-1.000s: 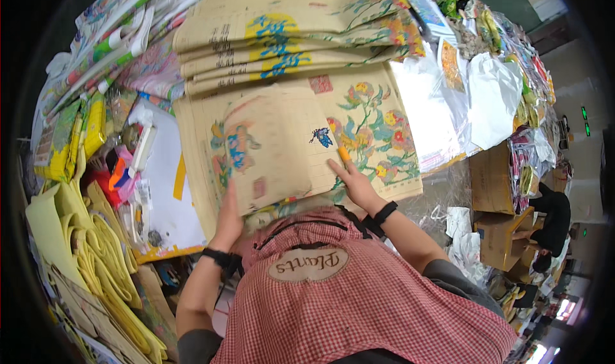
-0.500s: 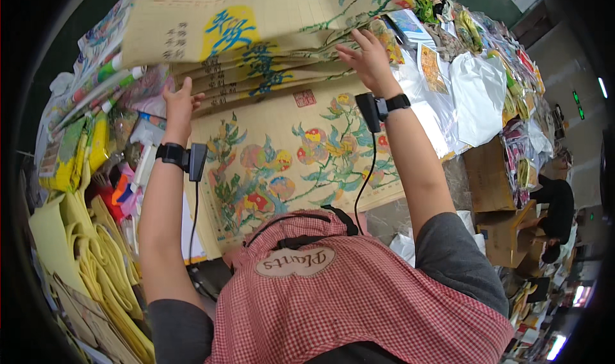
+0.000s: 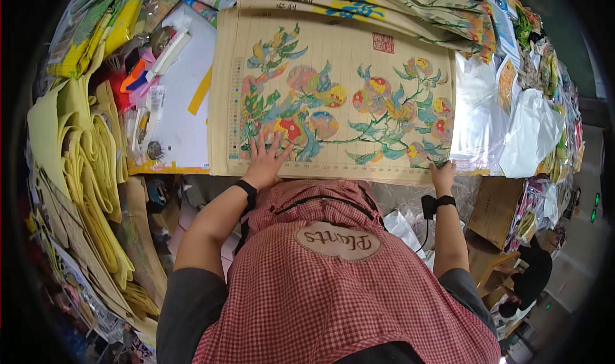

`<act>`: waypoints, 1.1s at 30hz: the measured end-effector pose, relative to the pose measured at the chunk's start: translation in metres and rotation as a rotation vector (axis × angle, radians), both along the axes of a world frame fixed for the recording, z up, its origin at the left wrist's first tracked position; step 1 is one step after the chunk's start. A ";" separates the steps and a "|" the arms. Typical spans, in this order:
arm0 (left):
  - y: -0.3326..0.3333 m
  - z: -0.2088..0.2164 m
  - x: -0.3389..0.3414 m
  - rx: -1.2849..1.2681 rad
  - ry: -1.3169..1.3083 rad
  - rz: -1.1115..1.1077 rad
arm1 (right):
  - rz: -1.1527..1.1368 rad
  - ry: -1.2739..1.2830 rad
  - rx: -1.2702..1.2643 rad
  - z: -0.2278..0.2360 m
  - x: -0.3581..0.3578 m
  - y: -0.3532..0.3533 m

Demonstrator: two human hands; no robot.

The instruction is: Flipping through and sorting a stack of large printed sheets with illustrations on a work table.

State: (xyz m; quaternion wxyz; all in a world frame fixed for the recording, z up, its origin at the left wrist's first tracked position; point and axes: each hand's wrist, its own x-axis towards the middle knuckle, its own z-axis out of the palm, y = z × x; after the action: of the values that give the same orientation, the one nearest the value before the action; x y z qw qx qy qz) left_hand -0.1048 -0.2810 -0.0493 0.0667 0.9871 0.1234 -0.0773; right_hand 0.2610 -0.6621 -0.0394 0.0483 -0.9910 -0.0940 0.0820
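Note:
A beige printed cross-stitch fabric [image 3: 346,76] lies spread before me, showing fruit, leaves and branches, with a colour key along its left side. It seems to be the top sheet of a stack. My left hand [image 3: 266,164] rests flat on its lower left part, fingers spread. At the lower right corner my right hand [image 3: 442,175] pinches the fabric's edge, fingertips on top and thumb partly hidden. Across the far side lie loose folds [image 3: 384,12] of the same kind of fabric, with blue lettering on yellow.
Left of the fabric is a white board [image 3: 186,95] with a box cutter [image 3: 134,76] and small items. Yellow folded cloth [image 3: 96,229] hangs at the far left. White plastic bags [image 3: 532,133] and packed goods lie on the right. A cardboard box [image 3: 493,210] and another person [image 3: 535,274] are beyond.
Both hands have come down from the raised folds to the fabric's near edge. The folds now lie at the far side. My view has shifted, uncovering more of the flat sheet.

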 end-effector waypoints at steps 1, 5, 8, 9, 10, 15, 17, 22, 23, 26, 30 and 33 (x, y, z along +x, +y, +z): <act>0.000 0.017 0.007 -0.085 0.084 0.016 | 0.043 -0.040 -0.010 -0.004 0.001 -0.006; 0.004 0.038 0.011 -0.194 0.174 -0.011 | 0.053 0.019 -0.144 0.019 0.012 0.002; 0.001 0.045 0.016 -0.224 0.156 -0.007 | -0.006 0.185 -0.118 0.068 0.011 0.032; -0.001 0.047 0.019 -0.240 0.133 0.012 | 0.016 0.289 -0.030 0.076 0.017 0.032; -0.004 0.049 0.021 -0.243 0.129 0.001 | -0.148 0.492 0.521 0.090 0.017 0.037; -0.013 0.038 0.010 -0.288 -0.019 -0.205 | -0.524 0.784 1.666 0.172 0.016 0.045; -0.005 0.051 0.004 -0.637 -0.090 0.096 | -0.464 0.809 1.706 0.169 0.020 0.029; 0.042 0.143 -0.012 -0.692 0.172 0.101 | -0.162 0.546 1.251 0.119 0.002 0.000; 0.050 0.154 -0.017 -0.720 0.235 0.051 | -0.147 0.569 1.278 0.111 -0.010 0.010; 0.077 0.165 -0.014 -0.617 0.265 0.070 | -0.104 0.653 1.362 0.086 -0.034 0.028; 0.093 0.142 0.022 -0.257 -0.184 0.200 | 0.732 0.316 0.536 0.041 -0.025 0.004; 0.067 0.128 0.063 0.238 -0.355 0.203 | -0.156 0.644 0.782 0.019 -0.044 0.008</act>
State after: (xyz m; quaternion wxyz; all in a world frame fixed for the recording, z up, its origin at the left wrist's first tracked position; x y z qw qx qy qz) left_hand -0.0421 -0.2137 0.0791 -0.0219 0.9687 0.2167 0.1195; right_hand 0.2165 -0.6543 -0.0206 0.4481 -0.8274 -0.0240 0.3379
